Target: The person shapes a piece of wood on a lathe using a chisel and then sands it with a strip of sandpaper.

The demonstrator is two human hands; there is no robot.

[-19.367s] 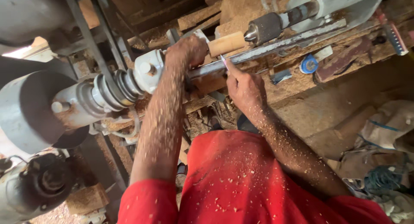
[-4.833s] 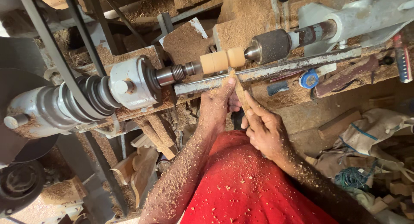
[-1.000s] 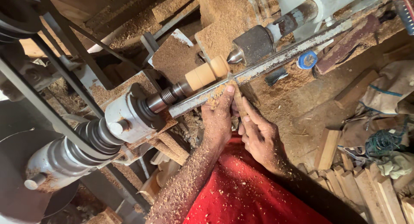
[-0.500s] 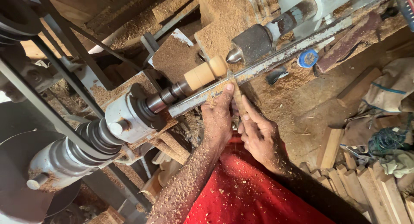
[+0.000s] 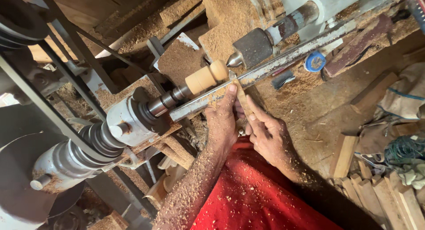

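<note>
Both hands are gripping a turning chisel [image 5: 241, 95], left hand [image 5: 222, 119] pinning it on the metal tool rest [image 5: 265, 70], right hand [image 5: 270, 132] steering behind, its tip touching the pale wooden workpiece [image 5: 206, 77] just above the rest, best kept firmly braced.

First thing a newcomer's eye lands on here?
Mid-frame, the pale rounded wooden workpiece on the lathe spindle, with the left hand and right hand pressing a slim wood-handled tool on the metal rest bar beside it. Sawdust coats both forearms. A blue tape roll lies upper right.
</note>
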